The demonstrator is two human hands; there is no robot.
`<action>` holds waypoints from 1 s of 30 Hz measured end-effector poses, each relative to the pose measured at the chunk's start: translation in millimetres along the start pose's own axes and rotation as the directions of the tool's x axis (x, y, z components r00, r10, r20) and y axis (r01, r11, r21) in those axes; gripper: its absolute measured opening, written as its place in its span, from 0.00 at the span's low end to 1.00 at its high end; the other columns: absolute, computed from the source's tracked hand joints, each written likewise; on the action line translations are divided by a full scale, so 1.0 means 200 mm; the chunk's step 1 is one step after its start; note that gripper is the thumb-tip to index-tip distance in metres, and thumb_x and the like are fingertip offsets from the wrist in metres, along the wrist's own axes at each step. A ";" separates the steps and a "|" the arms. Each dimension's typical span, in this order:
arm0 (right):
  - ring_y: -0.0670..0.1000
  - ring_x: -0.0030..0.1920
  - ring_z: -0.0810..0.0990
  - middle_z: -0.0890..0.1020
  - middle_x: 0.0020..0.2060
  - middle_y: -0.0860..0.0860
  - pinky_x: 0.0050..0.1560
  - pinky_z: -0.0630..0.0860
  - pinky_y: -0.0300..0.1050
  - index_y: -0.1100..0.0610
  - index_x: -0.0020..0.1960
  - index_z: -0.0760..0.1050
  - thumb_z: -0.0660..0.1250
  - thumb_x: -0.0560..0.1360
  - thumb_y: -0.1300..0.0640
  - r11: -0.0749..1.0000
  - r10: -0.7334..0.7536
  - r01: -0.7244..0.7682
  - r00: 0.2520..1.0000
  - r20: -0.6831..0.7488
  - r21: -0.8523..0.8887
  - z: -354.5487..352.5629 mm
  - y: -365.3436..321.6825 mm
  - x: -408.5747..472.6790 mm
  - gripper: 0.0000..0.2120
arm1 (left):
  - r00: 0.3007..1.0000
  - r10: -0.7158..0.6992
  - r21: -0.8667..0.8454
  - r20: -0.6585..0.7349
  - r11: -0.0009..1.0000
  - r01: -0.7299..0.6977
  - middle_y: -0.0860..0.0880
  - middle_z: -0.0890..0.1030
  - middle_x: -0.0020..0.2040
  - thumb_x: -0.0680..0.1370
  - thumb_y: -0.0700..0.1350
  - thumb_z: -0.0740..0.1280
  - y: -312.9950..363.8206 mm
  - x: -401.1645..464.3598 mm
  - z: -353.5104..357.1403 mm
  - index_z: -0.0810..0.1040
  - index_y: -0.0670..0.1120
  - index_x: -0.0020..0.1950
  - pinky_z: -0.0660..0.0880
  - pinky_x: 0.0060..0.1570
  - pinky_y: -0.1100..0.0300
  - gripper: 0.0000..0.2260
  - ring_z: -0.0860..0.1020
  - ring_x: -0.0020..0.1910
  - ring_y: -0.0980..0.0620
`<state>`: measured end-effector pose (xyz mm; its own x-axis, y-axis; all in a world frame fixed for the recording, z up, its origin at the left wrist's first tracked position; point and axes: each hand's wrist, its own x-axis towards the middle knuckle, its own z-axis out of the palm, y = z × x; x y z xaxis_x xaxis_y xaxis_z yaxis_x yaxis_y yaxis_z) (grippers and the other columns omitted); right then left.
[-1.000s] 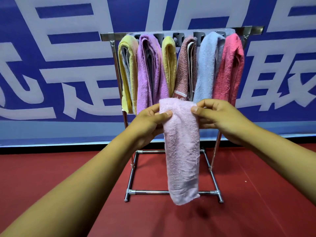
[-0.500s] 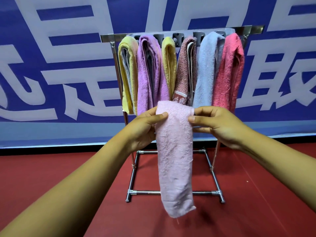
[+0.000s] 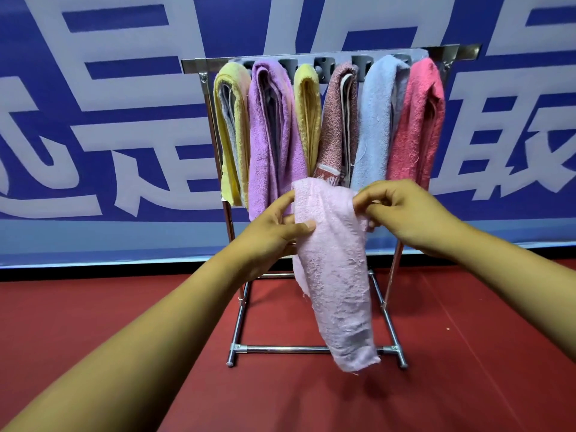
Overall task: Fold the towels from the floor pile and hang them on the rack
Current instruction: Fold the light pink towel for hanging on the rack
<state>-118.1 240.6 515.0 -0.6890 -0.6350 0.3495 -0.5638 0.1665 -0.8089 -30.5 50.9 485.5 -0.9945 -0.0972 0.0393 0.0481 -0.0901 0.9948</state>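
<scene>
Since 0.5 s ago your hands have drawn together. Left hand (image 3: pixel 274 226) and right hand (image 3: pixel 402 213) pinch the towel (image 3: pixel 333 260), apparently mid-fold, before the rack (image 3: pixel 330 59). Next: drape it over.

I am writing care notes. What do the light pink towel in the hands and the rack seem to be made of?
Light pink towel: looks like terry cloth, probably cotton, matte; its surface is fuzzy with loose threads at the edges, and it hangs limp from the left hand and right hand.
Rack: seems metal tubing, shiny, perhaps chromed or stainless steel; the bars show bright reflections.
</scene>
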 end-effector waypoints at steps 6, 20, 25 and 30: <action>0.50 0.44 0.74 0.78 0.44 0.57 0.43 0.75 0.42 0.62 0.57 0.76 0.65 0.72 0.75 0.958 0.085 -0.121 0.986 0.144 0.260 0.04 0.05 -0.02 0.17 | 1.000 0.013 -0.074 -0.029 0.997 -0.015 0.43 0.78 0.55 0.79 0.28 0.57 0.01 0.02 0.02 0.67 0.49 0.73 0.79 0.50 0.52 0.25 0.78 0.52 0.47; 0.41 0.37 0.77 0.82 0.35 0.48 0.44 0.76 0.33 0.57 0.44 0.81 0.66 0.74 0.71 0.992 0.072 -0.071 0.997 -0.003 0.108 0.06 0.07 -0.04 0.11 | 1.000 -0.016 0.029 -0.024 0.999 0.017 0.48 0.84 0.51 0.76 0.31 0.66 0.04 -0.03 -0.03 0.69 0.58 0.69 0.80 0.42 0.58 0.29 0.82 0.46 0.52; 0.45 0.37 0.75 0.80 0.36 0.54 0.43 0.74 0.40 0.62 0.43 0.81 0.74 0.70 0.61 0.983 0.128 -0.122 0.991 -0.034 0.136 0.07 0.07 -0.04 0.05 | 0.999 0.007 0.023 -0.034 1.000 -0.007 0.42 0.83 0.56 0.76 0.30 0.66 0.03 -0.02 0.00 0.68 0.55 0.71 0.80 0.47 0.54 0.30 0.82 0.50 0.48; 0.53 0.39 0.72 0.77 0.35 0.59 0.44 0.75 0.46 0.62 0.37 0.77 0.71 0.72 0.64 0.963 0.162 -0.145 0.985 -0.058 0.229 0.07 0.05 -0.05 0.06 | 0.999 0.018 0.019 -0.040 1.000 -0.017 0.42 0.84 0.53 0.76 0.31 0.66 0.02 -0.02 0.00 0.67 0.55 0.72 0.80 0.46 0.53 0.29 0.82 0.49 0.48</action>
<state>-110.8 237.7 496.2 -0.7966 -0.5545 0.2407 -0.3386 0.0794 -0.9376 -26.7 51.7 489.0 -0.9889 -0.1389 0.0532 0.0633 -0.0691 0.9956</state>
